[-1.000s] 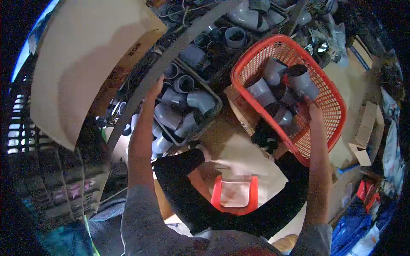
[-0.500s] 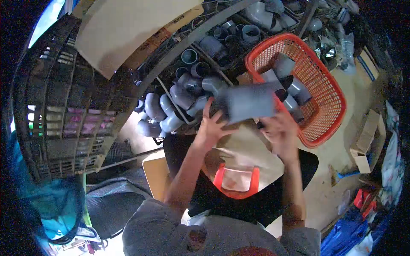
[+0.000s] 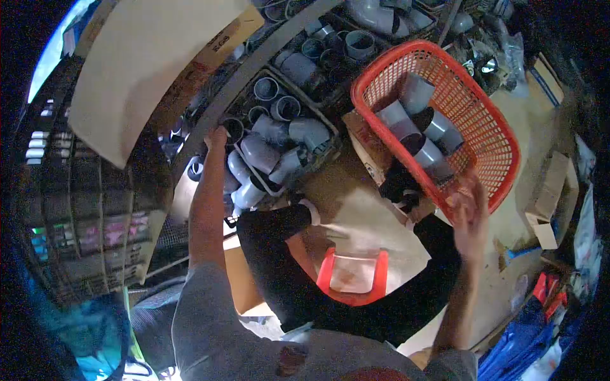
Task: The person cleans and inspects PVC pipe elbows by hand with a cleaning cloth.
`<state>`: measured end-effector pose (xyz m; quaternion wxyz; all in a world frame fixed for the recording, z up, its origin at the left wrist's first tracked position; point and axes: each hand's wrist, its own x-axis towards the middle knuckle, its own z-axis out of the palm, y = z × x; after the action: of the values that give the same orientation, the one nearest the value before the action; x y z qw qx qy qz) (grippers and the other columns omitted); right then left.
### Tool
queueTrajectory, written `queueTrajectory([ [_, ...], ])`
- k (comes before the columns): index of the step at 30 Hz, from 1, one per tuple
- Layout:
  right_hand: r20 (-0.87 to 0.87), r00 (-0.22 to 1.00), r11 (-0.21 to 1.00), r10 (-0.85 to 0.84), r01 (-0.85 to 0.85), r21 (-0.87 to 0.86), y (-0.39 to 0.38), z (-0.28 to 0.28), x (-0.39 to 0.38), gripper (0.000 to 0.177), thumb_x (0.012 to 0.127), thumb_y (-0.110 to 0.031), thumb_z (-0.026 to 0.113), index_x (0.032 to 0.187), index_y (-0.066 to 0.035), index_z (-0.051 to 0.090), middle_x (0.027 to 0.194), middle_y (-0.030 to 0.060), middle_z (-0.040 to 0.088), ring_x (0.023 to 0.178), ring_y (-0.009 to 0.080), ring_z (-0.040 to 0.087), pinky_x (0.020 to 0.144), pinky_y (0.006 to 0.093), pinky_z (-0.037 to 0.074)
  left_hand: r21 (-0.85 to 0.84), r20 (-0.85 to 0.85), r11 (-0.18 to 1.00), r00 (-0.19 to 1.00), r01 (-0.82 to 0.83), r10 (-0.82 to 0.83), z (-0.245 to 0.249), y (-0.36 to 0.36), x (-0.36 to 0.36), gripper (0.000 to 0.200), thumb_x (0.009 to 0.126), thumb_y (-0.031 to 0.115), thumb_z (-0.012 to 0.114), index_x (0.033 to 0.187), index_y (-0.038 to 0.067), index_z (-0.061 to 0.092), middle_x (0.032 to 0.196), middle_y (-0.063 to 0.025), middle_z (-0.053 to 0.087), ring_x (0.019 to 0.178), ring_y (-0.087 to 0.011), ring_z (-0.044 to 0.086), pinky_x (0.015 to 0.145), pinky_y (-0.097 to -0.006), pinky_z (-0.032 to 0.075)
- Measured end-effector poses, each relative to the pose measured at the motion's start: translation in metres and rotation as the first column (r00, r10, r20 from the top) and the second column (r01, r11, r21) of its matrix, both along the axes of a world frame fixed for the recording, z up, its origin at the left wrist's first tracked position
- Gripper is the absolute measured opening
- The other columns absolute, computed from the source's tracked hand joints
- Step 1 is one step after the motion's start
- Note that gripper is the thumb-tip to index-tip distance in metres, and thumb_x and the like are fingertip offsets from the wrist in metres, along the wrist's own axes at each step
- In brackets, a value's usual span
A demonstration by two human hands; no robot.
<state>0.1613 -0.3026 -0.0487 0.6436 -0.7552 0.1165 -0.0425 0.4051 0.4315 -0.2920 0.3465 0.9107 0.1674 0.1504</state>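
Note:
My left hand (image 3: pixel 217 138) is stretched out to the far left edge of a crate (image 3: pixel 274 190) of grey pipe fittings. Its fingers are closed at the rim of a grey pipe fitting (image 3: pixel 234 129), whose round opening faces up. Beside the near rim of the red basket (image 3: pixel 393 147) is my right hand (image 3: pixel 470 219), blurred, with its fingers apart and nothing seen in them. Several grey pipe fittings lie inside the basket, among them an upright one (image 3: pixel 417 93) and a tilted one (image 3: pixel 434 159).
A red plastic stool (image 3: pixel 352 296) shows between my knees. A large cardboard sheet (image 3: pixel 143 70) leans at the upper left, above a dark rack (image 3: pixel 79 184). Behind the crate, more fittings (image 3: pixel 361 44) fill other crates. A small open carton (image 3: pixel 551 197) lies on the right.
The grey pipe fitting between my hands is no longer held there. My left hand has gone left to the crate, my right hand right and down beside the basket. The view has shifted slightly.

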Motion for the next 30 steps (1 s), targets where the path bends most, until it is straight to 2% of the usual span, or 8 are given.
queueTrajectory([
  [2,-0.007,0.997,0.985,0.072,-0.072,-0.156,-0.014,0.009,0.023,0.049,0.102,-0.008,0.057,0.147,-0.001,0.042,0.141,0.0127,0.056,0.114,0.0168,0.060,0.099,0.0325,0.049,0.595,-0.188,0.796,0.982,0.115,-0.001,-0.081,0.070,0.041,0.037,0.097,0.015,0.056,0.133,0.006,0.058,0.123,-0.0119,0.068,0.101,-0.0259,0.068,0.086,-0.0399,0.057],
  [7,-0.088,0.987,0.956,0.137,-0.155,-0.249,-0.053,-0.053,0.102,0.050,0.097,-0.007,0.065,0.143,-0.004,0.045,0.119,0.0101,0.061,0.098,0.0125,0.064,0.082,0.0250,0.054,0.024,-0.006,0.988,0.989,0.151,-0.151,-0.051,-0.012,0.018,0.045,0.090,0.032,0.065,0.126,0.005,0.063,0.124,-0.0207,0.066,0.115,-0.0413,0.062,0.095,-0.0488,0.052],
  [9,-0.250,0.956,0.987,0.155,-0.159,0.005,-0.073,-0.101,0.136,0.060,0.095,-0.011,0.069,0.147,-0.009,0.039,0.110,0.0114,0.063,0.087,0.0131,0.066,0.070,0.0272,0.056,0.481,-0.187,0.857,0.977,0.185,-0.106,-0.028,-0.048,-0.004,0.044,0.089,0.027,0.067,0.127,0.005,0.062,0.125,-0.0190,0.066,0.118,-0.0366,0.062,0.100,-0.0426,0.049],
  [14,-0.712,0.650,0.961,0.266,-0.232,0.148,-0.109,-0.178,0.181,0.074,0.087,-0.018,0.079,0.148,-0.007,0.037,0.112,0.0171,0.066,0.086,0.0189,0.069,0.067,0.0321,0.058,0.140,0.009,0.962,0.971,0.235,-0.238,0.020,-0.120,-0.072,0.044,0.087,0.017,0.070,0.129,0.007,0.062,0.129,-0.0155,0.065,0.123,-0.0320,0.060,0.103,-0.0396,0.047],
  [16,-0.392,0.917,0.995,-0.073,0.039,-0.094,-0.057,-0.154,0.181,0.056,0.089,-0.007,0.073,0.139,-0.004,0.049,0.123,0.0147,0.063,0.098,0.0233,0.066,0.079,0.0368,0.058,0.084,0.023,0.963,0.965,0.258,-0.260,0.061,-0.170,-0.117,0.040,0.089,0.013,0.069,0.129,0.007,0.062,0.130,-0.0119,0.065,0.123,-0.0272,0.061,0.102,-0.0380,0.048],
  [20,-0.144,0.922,0.896,-0.358,0.297,-0.330,-0.053,-0.189,0.200,0.057,0.087,-0.002,0.073,0.139,-0.003,0.048,0.122,0.0151,0.062,0.098,0.0247,0.065,0.077,0.0378,0.058,-0.296,0.081,0.895,0.943,0.333,-0.324,0.101,-0.256,-0.173,0.032,0.096,0.005,0.063,0.127,0.007,0.063,0.126,-0.0076,0.067,0.115,-0.0190,0.063,0.096,-0.0307,0.050],
  [24,-0.021,0.927,0.921,-0.375,0.370,-0.125,-0.068,-0.200,0.195,0.063,0.088,-0.002,0.072,0.143,-0.004,0.043,0.120,0.0130,0.063,0.098,0.0224,0.065,0.080,0.0344,0.056,-0.485,0.217,0.758,0.900,0.435,-0.378,0.146,-0.334,-0.190,0.027,0.098,0.001,0.060,0.125,0.005,0.064,0.119,-0.0103,0.068,0.112,-0.0201,0.064,0.096,-0.0319,0.051],
  [30,0.181,0.960,0.960,-0.212,0.170,0.222,0.029,-0.034,0.098,0.067,0.094,-0.002,0.068,0.153,-0.008,0.036,0.130,0.0106,0.060,0.104,0.0210,0.063,0.090,0.0294,0.053,-0.822,0.340,0.365,0.892,0.436,-0.299,0.208,-0.429,-0.184,0.046,0.100,0.010,0.061,0.143,0.006,0.045,0.138,-0.0150,0.055,0.126,-0.0266,0.056,0.106,-0.0479,0.049],
])
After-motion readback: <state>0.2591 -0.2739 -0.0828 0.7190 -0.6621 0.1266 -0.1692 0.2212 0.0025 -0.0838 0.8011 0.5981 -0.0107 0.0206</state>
